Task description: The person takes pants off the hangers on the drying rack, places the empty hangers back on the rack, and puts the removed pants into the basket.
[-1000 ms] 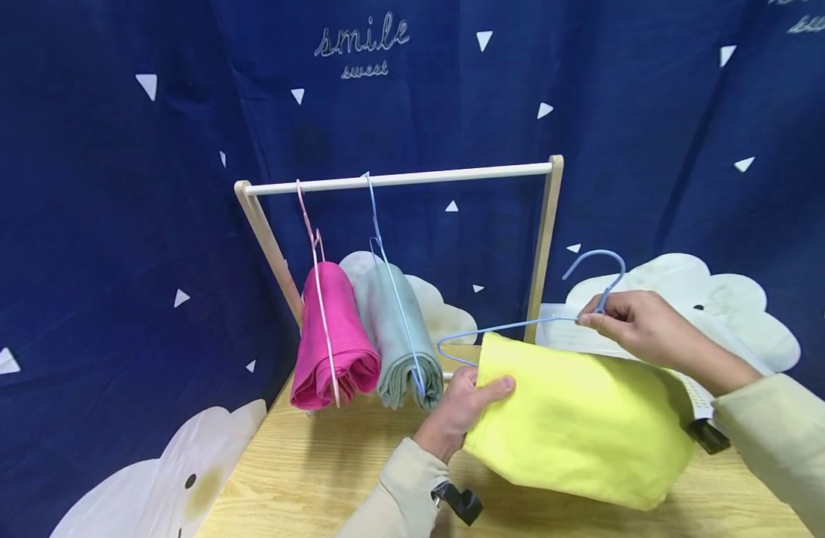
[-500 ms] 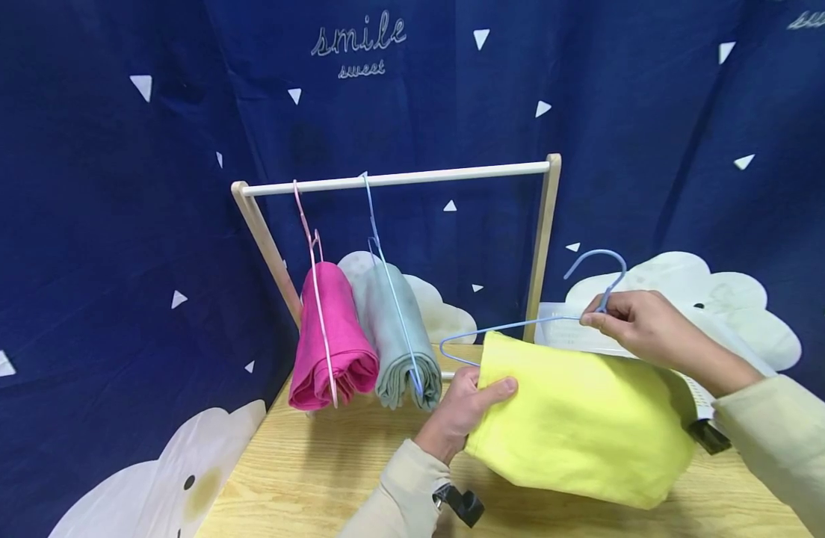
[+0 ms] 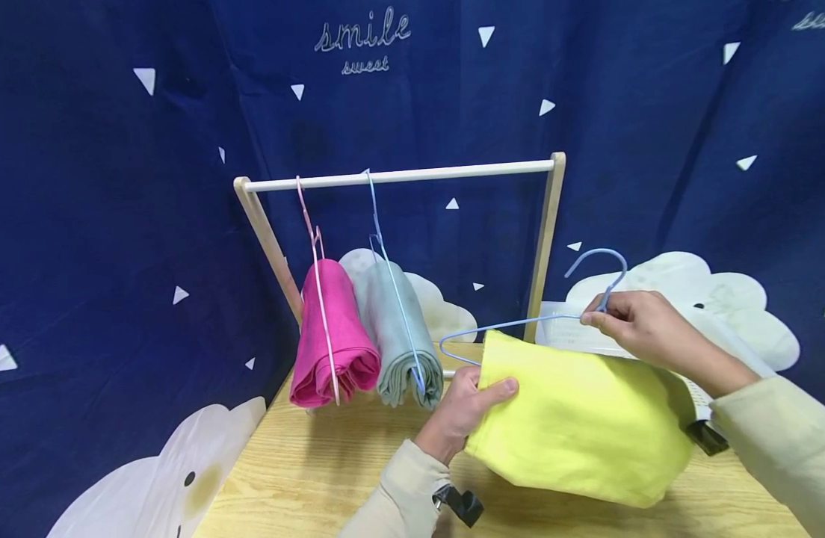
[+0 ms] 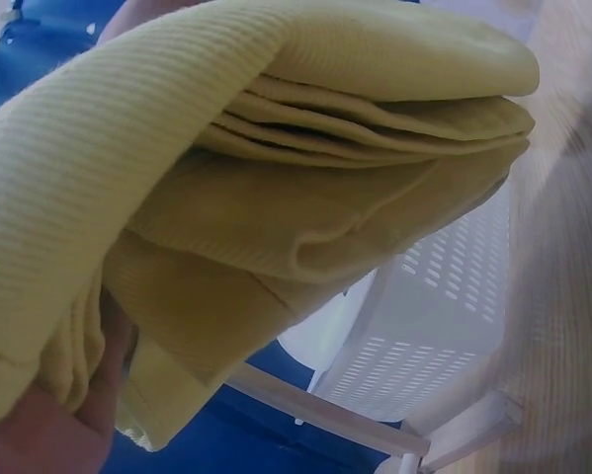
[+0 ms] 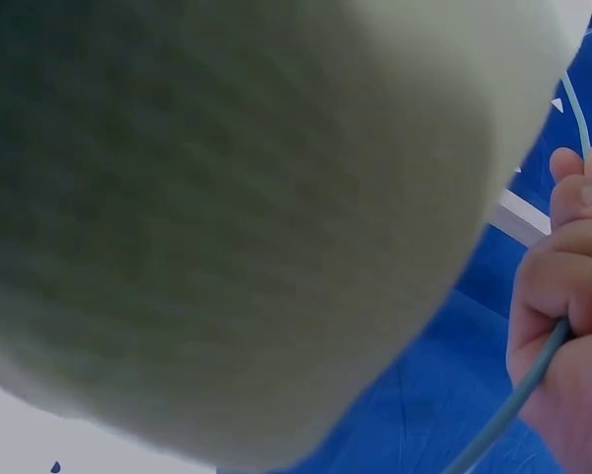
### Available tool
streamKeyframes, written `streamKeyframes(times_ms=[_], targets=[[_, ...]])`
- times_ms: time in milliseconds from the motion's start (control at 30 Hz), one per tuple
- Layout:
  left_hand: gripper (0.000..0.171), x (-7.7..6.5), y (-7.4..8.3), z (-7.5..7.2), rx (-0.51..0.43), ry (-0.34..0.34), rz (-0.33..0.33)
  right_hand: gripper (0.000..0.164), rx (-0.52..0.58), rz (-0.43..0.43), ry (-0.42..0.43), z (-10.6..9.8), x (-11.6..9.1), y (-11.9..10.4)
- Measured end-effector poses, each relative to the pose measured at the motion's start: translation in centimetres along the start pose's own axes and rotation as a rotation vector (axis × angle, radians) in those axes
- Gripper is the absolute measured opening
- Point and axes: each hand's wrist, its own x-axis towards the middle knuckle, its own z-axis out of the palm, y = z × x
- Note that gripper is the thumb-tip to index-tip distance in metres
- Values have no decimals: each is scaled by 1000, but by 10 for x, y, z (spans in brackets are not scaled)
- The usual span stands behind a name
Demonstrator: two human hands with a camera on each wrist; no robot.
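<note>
A bright yellow folded cloth (image 3: 581, 418) is held up over the table in the head view. My left hand (image 3: 462, 411) grips its left end, thumb on top and the other fingers hidden beneath. Its stacked, ribbed layers (image 4: 404, 138) show in the left wrist view. With my right hand (image 3: 644, 325) I pinch a light blue wire hanger (image 3: 500, 324) just below its hook. The hanger's left corner sticks out past the cloth; the cloth hides its lower part. In the right wrist view, curled fingers (image 5: 567, 281) wrap the wire, and the blurred cloth fills most of the picture.
Behind stands a wooden rack with a white rail (image 3: 453, 175). On it hang a rolled magenta cloth (image 3: 335, 321) on a pink hanger and a grey-green cloth (image 3: 402, 314) on a blue one. A perforated white basket (image 4: 464, 267) stands on the wooden table (image 3: 345, 463).
</note>
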Motion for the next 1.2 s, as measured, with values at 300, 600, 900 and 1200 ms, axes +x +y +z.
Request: streamKeyframes(times_ms=[300,600,900,1200], targets=[[33,1,-1,0,28,-1,17,12,36,50,-32,-1,0,-3],[40,0,-2,-2,64,-44,72,13,28,93,-47,-2,-2,5],[40,0,-1,-5,79,-42,84,14,3,91,-39,-4,-5,7],[36,-4,1,-10,55,-11,71,13,-15,82,-35,-3,-8,9]])
